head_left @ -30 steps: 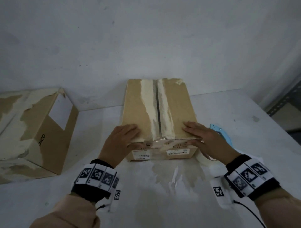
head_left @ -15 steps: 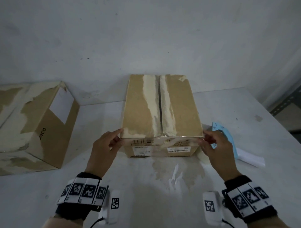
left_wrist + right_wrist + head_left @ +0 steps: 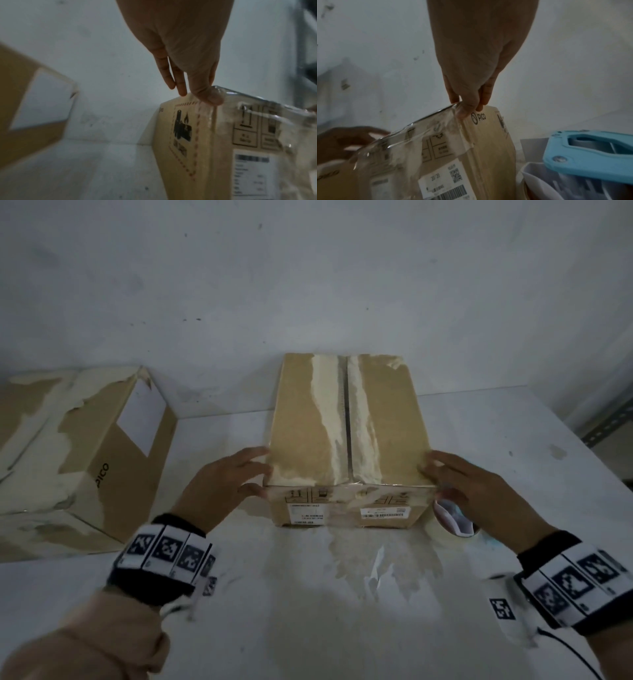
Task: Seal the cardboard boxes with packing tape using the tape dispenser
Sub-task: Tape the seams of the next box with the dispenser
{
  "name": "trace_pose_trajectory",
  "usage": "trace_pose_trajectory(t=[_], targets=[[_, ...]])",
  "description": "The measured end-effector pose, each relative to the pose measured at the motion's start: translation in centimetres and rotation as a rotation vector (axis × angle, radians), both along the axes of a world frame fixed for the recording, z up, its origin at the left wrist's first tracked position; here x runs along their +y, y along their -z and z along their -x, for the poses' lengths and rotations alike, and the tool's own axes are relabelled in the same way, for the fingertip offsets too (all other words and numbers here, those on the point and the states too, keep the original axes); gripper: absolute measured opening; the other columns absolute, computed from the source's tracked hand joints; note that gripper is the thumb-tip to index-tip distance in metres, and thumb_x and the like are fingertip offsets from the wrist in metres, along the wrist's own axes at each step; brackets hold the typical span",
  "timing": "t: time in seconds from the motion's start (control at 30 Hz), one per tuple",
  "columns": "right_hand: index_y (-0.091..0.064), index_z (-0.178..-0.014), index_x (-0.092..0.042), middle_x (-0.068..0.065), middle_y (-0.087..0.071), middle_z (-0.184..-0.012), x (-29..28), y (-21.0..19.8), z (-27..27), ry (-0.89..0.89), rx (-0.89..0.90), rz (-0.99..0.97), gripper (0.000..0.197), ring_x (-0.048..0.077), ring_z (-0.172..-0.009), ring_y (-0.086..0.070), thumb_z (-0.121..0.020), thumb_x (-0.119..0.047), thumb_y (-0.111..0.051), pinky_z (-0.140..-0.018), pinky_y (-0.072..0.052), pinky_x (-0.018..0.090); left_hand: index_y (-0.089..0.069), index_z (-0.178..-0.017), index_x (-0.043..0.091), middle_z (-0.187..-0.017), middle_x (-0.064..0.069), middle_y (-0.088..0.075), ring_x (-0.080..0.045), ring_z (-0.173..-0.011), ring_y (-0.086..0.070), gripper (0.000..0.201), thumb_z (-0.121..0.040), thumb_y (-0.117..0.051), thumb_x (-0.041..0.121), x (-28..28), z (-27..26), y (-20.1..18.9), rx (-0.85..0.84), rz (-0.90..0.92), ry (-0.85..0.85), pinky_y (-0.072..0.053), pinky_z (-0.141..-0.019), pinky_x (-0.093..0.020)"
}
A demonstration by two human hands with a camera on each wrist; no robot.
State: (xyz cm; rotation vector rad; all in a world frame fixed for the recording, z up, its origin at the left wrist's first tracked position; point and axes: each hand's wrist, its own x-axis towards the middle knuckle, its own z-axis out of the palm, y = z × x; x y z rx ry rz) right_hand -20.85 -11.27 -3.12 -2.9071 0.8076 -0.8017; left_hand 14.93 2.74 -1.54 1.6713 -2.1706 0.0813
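Observation:
A closed cardboard box [image 3: 308, 422] stands mid-table, its top seam bare and flanked by torn pale patches. A clear tape strip [image 3: 346, 491] runs across the near top edge and front face. My left hand [image 3: 229, 477] is at the near left corner, fingers straight along the side, thumb [image 3: 211, 97] pressing the tape end [image 3: 257, 115]. At the near right corner my right hand [image 3: 472, 484] does the same, its thumb [image 3: 465, 111] on the tape [image 3: 419, 135]. The blue tape dispenser [image 3: 455, 520] [image 3: 590, 155] lies on the table under my right hand.
A second, larger cardboard box [image 3: 85, 457] with torn patches and a white label lies at the left. The white table [image 3: 308, 628] has a stained, peeling patch in front of the box. A wall stands close behind, and a metal shelf [image 3: 613, 419] is at the far right.
Both hands slid off the box top to the near corners and now press the tape ends down around the sides. The box has not shifted noticeably.

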Motion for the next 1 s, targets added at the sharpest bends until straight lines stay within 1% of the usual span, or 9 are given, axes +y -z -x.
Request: trace_pose_trajectory(t=[0.1,0.27,0.43,0.57,0.67,0.8,0.9,0.97,1.0], targets=[[-0.069,-0.099,0.002,0.020,-0.068,-0.107,-0.3,-0.3,0.1,-0.046,0.124,0.057,0.057,0.026,-0.077,-0.071,-0.045,0.012,-0.085,-0.057,-0.058,0.029,-0.060,-0.071,0.014,-0.112,-0.009,-0.069,-0.020,-0.072,-0.071,0.037,-0.049,-0.089,0.011,-1.4,-0.7,-1.6,-0.179,-0.107,0.180,-0.058,-0.054,-0.029],[-0.066,-0.102,-0.001,0.019,-0.068,-0.106,-0.8,-0.5,0.0,-0.081,0.106,0.034,0.034,0.015,-0.089,-0.053,-0.074,-0.013,-0.049,-0.077,-0.041,0.022,-0.040,-0.081,0.016,-0.090,-0.012,-0.074,-0.024,-0.071,-0.072,0.064,-0.044,-0.090,0.001,-2.9,-1.3,-1.9,-0.324,-0.067,0.392,-0.057,-0.053,-0.030],[-0.066,-0.102,-0.004,0.017,-0.068,-0.107,-0.7,-1.0,-0.3,-0.077,0.090,0.011,0.039,0.015,-0.079,-0.063,-0.075,-0.017,-0.041,-0.071,-0.043,0.022,-0.040,-0.085,0.015,-0.093,-0.012,-0.074,-0.024,-0.073,-0.072,0.063,-0.046,-0.088,-0.002,-3.1,-1.5,-1.8,-0.350,-0.027,0.393,-0.058,-0.053,-0.028],[-0.065,-0.104,-0.003,0.019,-0.067,-0.108,-0.5,-1.3,-0.5,-0.064,0.095,-0.029,0.041,0.015,-0.090,-0.052,-0.075,-0.016,-0.040,-0.075,-0.041,0.019,-0.044,-0.088,0.014,-0.093,-0.011,-0.074,-0.022,-0.073,-0.072,0.061,-0.047,-0.087,-0.002,-3.1,-1.9,-1.5,-0.275,-0.022,0.377,-0.057,-0.049,-0.030],[-0.056,-0.112,-0.017,-0.001,-0.063,-0.121,-0.4,-1.5,-0.4,-0.041,0.102,-0.139,0.038,0.008,-0.095,-0.052,-0.077,-0.020,-0.042,-0.083,-0.035,0.003,-0.053,-0.097,0.010,-0.091,-0.013,-0.074,-0.024,-0.071,-0.072,0.038,-0.064,-0.066,-0.003,-3.5,-1.9,-1.0,-0.216,0.034,0.247,-0.059,-0.052,-0.034],[-0.045,-0.116,-0.059,-0.053,-0.027,-0.128,-0.3,-1.2,0.2,-0.004,0.021,-0.384,0.065,-0.028,-0.112,-0.033,-0.073,-0.015,-0.065,-0.093,-0.021,-0.007,-0.060,-0.117,0.002,-0.119,-0.017,-0.064,-0.028,-0.104,-0.066,0.039,-0.082,-0.044,-0.007,-1.7,-0.3,1.1,0.167,0.101,-0.145,-0.052,-0.090,-0.035],[-0.036,-0.112,-0.073,-0.055,-0.032,-0.122,0.6,-1.4,-0.1,0.014,-0.084,-0.583,0.061,-0.026,-0.114,-0.036,-0.078,-0.036,-0.071,-0.096,-0.024,-0.003,-0.040,-0.137,0.005,-0.139,-0.011,-0.048,-0.022,-0.124,-0.050,0.041,-0.097,-0.039,0.015,0.6,2.6,1.6,0.674,-0.063,-0.540,-0.034,-0.097,-0.019],[-0.040,-0.111,-0.071,-0.052,-0.037,-0.122,1.1,-1.3,-0.7,0.024,-0.144,-0.618,0.043,-0.022,-0.115,-0.039,-0.075,-0.061,-0.060,-0.095,-0.028,-0.002,-0.043,-0.136,0.008,-0.136,-0.008,-0.051,-0.020,-0.122,-0.050,0.045,-0.095,-0.046,0.027,1.5,4.7,2.1,0.886,-0.159,-0.649,-0.034,-0.093,-0.014],[-0.042,-0.110,-0.071,-0.052,-0.038,-0.121,1.1,-1.1,-0.8,0.031,-0.171,-0.632,0.044,-0.021,-0.114,-0.040,-0.077,-0.051,-0.064,-0.094,-0.029,-0.002,-0.051,-0.130,0.011,-0.127,-0.005,-0.059,-0.018,-0.114,-0.056,0.039,-0.094,-0.048,0.026,1.7,5.6,2.5,0.919,-0.151,-0.646,-0.037,-0.086,-0.007]])
